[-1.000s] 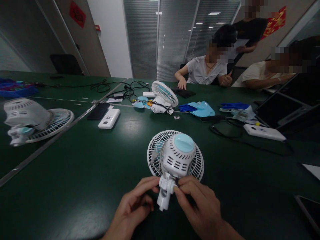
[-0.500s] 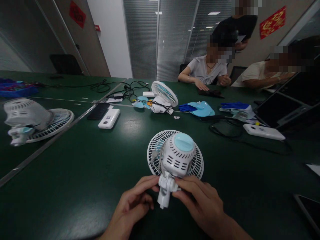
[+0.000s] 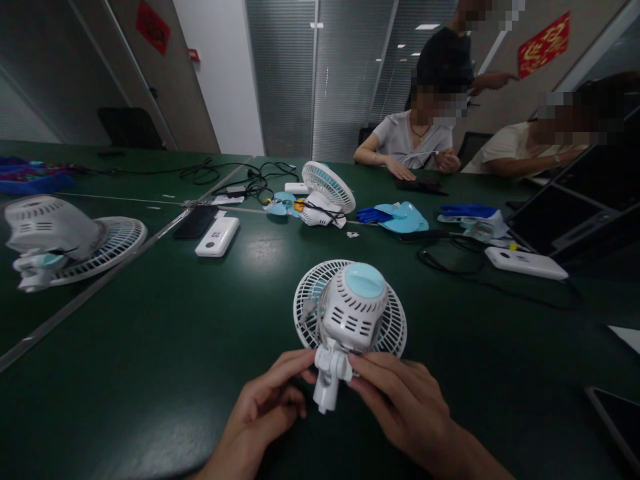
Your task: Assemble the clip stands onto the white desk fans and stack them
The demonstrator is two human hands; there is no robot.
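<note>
A small white fan (image 3: 353, 320) lies grille-down on the table before me, its light-blue back cap facing up. Its white pivoting joint (image 3: 330, 365) and short stem point toward me. My right hand (image 3: 407, 397) pinches the right side of this joint, with thumb and fingers closed around a small white part that they mostly cover. On the other side, my left hand (image 3: 273, 403) presses its index fingertip against the joint, steadying it, its other fingers curled. A cord is bundled between motor housing and grille.
Another fan (image 3: 55, 230) lies at left, and a third fan (image 3: 325, 193) stands farther back. White power banks (image 3: 218, 237), light-blue fan blades (image 3: 407, 218), blue gloves (image 3: 467, 212) and black cables are spread around. Other people sit and stand across the table (image 3: 210, 333).
My right-hand fingers have shifted slightly at the joint, and the small part they hold looks turned. The fan stays in place. A standing person in the background has stretched out an arm.
</note>
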